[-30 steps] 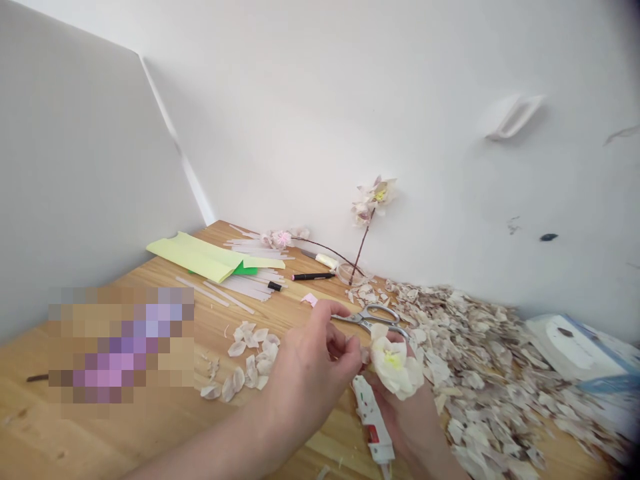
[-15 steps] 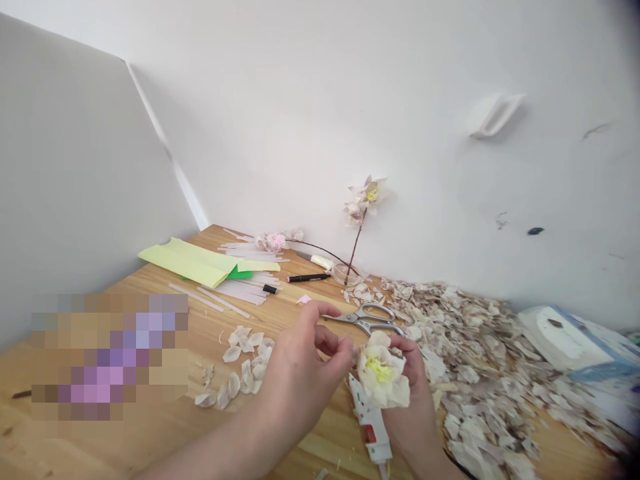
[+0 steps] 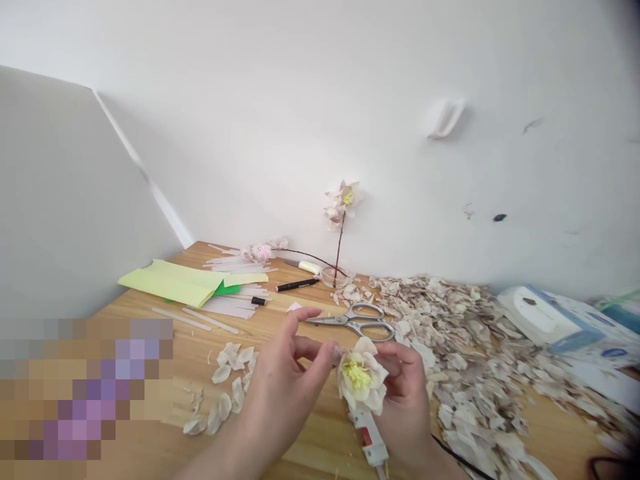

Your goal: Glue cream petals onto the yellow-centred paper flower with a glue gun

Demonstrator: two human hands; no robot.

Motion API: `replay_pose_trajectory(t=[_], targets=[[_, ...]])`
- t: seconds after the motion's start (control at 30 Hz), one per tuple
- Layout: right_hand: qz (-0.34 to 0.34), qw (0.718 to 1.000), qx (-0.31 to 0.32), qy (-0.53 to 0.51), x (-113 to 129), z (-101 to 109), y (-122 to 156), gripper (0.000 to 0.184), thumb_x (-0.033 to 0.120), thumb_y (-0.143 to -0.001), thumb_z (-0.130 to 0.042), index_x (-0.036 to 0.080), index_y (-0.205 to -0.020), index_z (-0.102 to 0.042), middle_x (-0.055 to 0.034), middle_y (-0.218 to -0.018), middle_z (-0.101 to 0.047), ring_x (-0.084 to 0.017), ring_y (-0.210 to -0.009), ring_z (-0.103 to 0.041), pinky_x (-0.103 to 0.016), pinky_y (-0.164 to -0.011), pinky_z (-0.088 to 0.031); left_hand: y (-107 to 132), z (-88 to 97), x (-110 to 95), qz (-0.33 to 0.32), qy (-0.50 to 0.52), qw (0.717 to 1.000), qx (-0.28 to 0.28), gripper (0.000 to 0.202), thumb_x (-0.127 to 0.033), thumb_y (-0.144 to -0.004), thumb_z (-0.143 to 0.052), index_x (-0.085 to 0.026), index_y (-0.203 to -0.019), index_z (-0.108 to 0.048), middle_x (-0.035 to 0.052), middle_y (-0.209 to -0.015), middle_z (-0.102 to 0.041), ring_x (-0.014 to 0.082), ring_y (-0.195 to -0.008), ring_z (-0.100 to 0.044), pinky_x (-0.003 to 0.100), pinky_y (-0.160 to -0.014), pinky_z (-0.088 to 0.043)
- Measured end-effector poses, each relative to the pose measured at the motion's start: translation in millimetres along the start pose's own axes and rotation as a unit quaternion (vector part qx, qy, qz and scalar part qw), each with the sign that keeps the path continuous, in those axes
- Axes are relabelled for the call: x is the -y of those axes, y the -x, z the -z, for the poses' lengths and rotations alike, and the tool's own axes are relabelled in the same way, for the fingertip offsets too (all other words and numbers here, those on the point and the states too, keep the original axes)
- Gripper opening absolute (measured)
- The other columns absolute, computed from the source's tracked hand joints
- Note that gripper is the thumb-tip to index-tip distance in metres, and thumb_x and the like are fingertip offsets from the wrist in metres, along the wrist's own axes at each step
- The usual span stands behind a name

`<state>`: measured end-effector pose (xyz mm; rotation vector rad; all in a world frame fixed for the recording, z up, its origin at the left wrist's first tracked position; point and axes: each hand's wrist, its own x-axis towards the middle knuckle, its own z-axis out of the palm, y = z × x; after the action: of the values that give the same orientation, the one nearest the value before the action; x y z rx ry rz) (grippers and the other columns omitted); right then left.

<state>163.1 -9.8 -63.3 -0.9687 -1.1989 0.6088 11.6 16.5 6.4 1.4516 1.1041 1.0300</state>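
A pale paper-like flower with a yellow centre faces me between my hands. My right hand is closed behind it, and its fingers grip the flower from the right; the stem is hidden. Under the blossom a white glue gun with a red patch lies against my right palm, its nozzle covered. Whether that hand also grips the glue gun, I cannot tell. My left hand pinches thumb and finger together at the flower's left edge, on something pale too small to name. Loose petals lie left of my left wrist.
Scissors lie just beyond my hands. A big heap of dried petals covers the right side, beside a tissue pack. Further back are a finished flower stem, a black pen, glue sticks and yellow paper.
The view has shifted slightly. My hands and the flower have moved a little left, and the flower has turned to show more of its yellow centre. Both grips look the same.
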Motion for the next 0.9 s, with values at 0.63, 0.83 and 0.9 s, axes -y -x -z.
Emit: replay_pose_trajectory(t=[0.63,0.83,0.9], targets=[[0.038,0.995,-0.031,0.083,0,3,-5,0.044,0.01,-0.064,-0.069,0.028,-0.096,-0.046,-0.0008,-0.085,-0.068,-0.019,-0.078,-0.068,-0.029,-0.065,-0.055,-2,-2.0,-4,0.038,0.155,0.987,0.023,0.032,-0.028,-0.079,-0.047,-0.021,-0.11,-0.04,0.0038,-0.083,-0.068,0.0171,-0.072,-0.061,0.024,-0.047,-0.049],[0.044,0.993,-0.045,0.098,0,4,-8,0.041,0.012,-0.065,-0.067,0.027,-0.096,-0.044,-0.0015,-0.083,-0.069,-0.02,-0.079,-0.068,-0.029,-0.066,-0.054,-3,-7.3,-1,0.035,0.163,0.986,0.034,0.044,-0.021,-0.069,-0.06,-0.019,-0.108,-0.04,0.0043,-0.079,-0.068,0.0137,-0.062,-0.058,0.02,-0.044,-0.046],[0.025,0.993,-0.046,0.106,2,4,-8,0.039,0.013,-0.066,-0.066,0.027,-0.095,-0.044,-0.0023,-0.083,-0.07,-0.02,-0.078,-0.068,-0.03,-0.065,-0.053,-4,-9.9,2,0.039,0.163,0.985,0.03,0.048,-0.02,-0.067,-0.062,-0.018,-0.109,-0.04,0.0034,-0.078,-0.068,0.01,-0.051,-0.053,0.019,-0.041,-0.045]])
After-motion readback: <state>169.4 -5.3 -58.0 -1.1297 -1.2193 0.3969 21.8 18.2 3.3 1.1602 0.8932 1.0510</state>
